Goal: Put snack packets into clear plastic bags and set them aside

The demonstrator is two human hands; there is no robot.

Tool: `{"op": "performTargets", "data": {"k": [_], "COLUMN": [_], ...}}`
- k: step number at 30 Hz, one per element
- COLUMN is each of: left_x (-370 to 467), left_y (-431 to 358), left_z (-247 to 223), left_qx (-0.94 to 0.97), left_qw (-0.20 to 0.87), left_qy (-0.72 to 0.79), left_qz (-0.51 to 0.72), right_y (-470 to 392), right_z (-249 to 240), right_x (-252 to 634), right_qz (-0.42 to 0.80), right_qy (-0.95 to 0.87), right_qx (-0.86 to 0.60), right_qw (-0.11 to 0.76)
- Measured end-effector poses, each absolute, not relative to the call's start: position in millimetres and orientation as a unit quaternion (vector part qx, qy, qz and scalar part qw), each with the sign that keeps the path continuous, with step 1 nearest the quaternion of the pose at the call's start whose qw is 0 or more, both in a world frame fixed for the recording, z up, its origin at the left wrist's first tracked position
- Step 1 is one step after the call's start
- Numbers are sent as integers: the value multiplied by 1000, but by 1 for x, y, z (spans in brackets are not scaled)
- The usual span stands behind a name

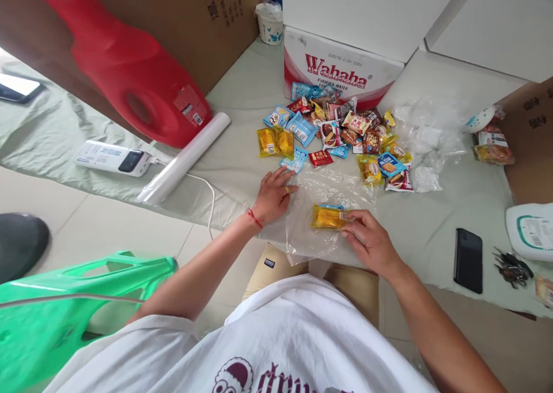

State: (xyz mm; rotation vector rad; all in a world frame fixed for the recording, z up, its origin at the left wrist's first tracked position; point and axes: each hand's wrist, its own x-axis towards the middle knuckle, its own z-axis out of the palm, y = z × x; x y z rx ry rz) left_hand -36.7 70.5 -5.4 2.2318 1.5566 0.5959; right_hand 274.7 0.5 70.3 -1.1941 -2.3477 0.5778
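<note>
A clear plastic sheet (298,226) lies spread at the front edge of the cloth-covered surface. On it is a yellow snack packet (329,216), with a blue packet (332,207) showing just behind, mostly hidden. My right hand (367,237) pinches the right end of the yellow packet between thumb and fingers. Fingers stretched out, my left hand (275,196) rests flat at the sheet's left edge. Its fingertips reach a light blue packet (294,161), and I cannot tell if they press on it. Beyond both hands is a pile of mixed wrapped snacks (330,128).
A Wahaha carton (341,67) backs the snack pile, with crumpled clear plastic (425,133) to its right. Leftward are a plastic film roll (185,159), a red jug (133,76) and a white power bank (113,158). A phone (469,260) and keys (512,268) lie at right.
</note>
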Motion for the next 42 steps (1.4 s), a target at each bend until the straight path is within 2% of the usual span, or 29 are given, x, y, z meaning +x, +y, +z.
{"op": "performTargets", "data": {"k": [6, 11, 13, 16, 20, 23, 25, 27, 29, 31, 33, 36, 39, 42], "left_x": [-49, -57, -52, -35, -15, -15, -24, -36, -44, -43, -29, 12, 48, 62], "left_y": [64, 18, -6, -28, -17, 6, 18, 24, 19, 5, -12, -23, -8, 12], "left_z": [-7, 13, 24, 35, 29, 16, 11, 11, 18, 33, 51, 69, 61, 37], "left_qx": [767, 636, 655, 778, 811, 701, 609, 541, 504, 511, 591, 778, 821, 819], "left_qw": [138, -15, -38, 17, 153, 261, 293, 254, 141, 11, -43, 69, 147, 160], "left_qy": [551, 607, 577, 476, 470, 589, 676, 742, 776, 749, 651, 456, 453, 485], "left_qz": [299, 476, 487, 410, 311, 306, 294, 303, 353, 422, 474, 426, 315, 260], "right_y": [55, 70, 69, 66, 67, 74, 78, 81, 81, 79, 77, 75, 73, 63], "right_z": [61, 60, 62, 64, 60, 50, 41, 33, 27, 26, 27, 31, 36, 43], "right_x": [255, 238, 235, 234, 239, 247, 253, 256, 256, 255, 252, 249, 253, 268], "right_qz": [247, 219, 210, 196, 224, 311, 380, 426, 433, 416, 396, 376, 385, 411], "right_qy": [-839, -822, -818, -821, -817, -783, -741, -702, -687, -695, -710, -725, -716, -679], "right_qx": [-473, -524, -535, -536, -531, -530, -539, -552, -563, -567, -563, -557, -558, -577], "right_qw": [110, 36, 15, -2, 34, 96, 128, 145, 152, 153, 150, 153, 166, 195]}}
